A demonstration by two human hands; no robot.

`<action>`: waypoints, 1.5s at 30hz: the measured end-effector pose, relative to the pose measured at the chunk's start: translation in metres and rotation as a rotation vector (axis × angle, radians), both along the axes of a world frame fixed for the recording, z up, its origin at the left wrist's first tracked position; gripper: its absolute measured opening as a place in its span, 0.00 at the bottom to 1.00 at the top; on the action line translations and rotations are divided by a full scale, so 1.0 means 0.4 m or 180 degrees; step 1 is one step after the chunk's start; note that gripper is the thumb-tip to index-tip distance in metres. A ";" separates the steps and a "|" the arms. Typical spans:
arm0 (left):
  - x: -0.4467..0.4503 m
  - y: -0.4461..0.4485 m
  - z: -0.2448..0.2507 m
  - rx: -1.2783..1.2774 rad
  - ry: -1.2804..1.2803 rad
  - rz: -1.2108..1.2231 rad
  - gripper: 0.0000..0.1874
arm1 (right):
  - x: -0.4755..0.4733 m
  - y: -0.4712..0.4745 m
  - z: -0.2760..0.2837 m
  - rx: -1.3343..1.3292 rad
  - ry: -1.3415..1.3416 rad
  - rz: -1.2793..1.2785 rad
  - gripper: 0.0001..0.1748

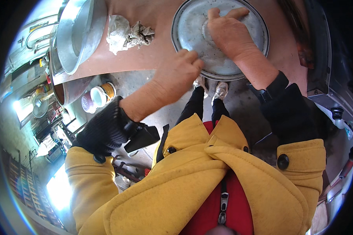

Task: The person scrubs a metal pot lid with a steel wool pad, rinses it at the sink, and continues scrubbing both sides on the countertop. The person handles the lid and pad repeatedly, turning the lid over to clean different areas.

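A round metal pot lid (191,26) lies on the reddish-brown tabletop (141,58), close to its near edge. My right hand (230,32) is over the lid's middle, thumb and a finger spread; its palm side and the lid's centre under it are hidden. Near the lid's lower left rim is my left hand (179,70), its fingers curled; whether it touches the rim or pinches something small cannot be told. A crumpled, stained whitish cloth (129,33) lies on the table to the left of the lid.
A large metal basin (73,35) stands at the table's left end. Below that end, white buckets (98,96) stand on the concrete floor. A dark metal piece (294,23) lies along the right side, beside a dark cabinet-like object (321,50). Shelves and a fan (40,105) are further left.
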State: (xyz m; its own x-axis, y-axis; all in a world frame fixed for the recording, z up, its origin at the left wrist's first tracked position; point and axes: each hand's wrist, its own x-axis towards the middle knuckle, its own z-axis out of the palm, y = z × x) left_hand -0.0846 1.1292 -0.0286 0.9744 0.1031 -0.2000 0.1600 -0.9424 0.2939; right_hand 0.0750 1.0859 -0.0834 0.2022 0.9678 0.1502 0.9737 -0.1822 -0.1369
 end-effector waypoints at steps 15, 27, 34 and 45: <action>-0.012 -0.022 -0.006 0.0398 -0.0115 -0.0200 0.07 | -0.010 0.008 -0.006 0.0268 -0.0263 -0.0091 0.20; -0.017 0.009 -0.006 0.0287 0.0088 -0.0071 0.06 | -0.018 0.010 -0.024 0.0584 -0.0170 0.0024 0.11; -0.023 0.073 0.009 0.0438 -0.0026 0.0052 0.06 | -0.021 0.016 -0.010 0.0416 0.0103 -0.0118 0.11; -0.037 0.166 -0.014 0.0292 -0.0572 0.0455 0.05 | -0.030 0.010 0.008 0.0117 -0.0340 -0.0001 0.19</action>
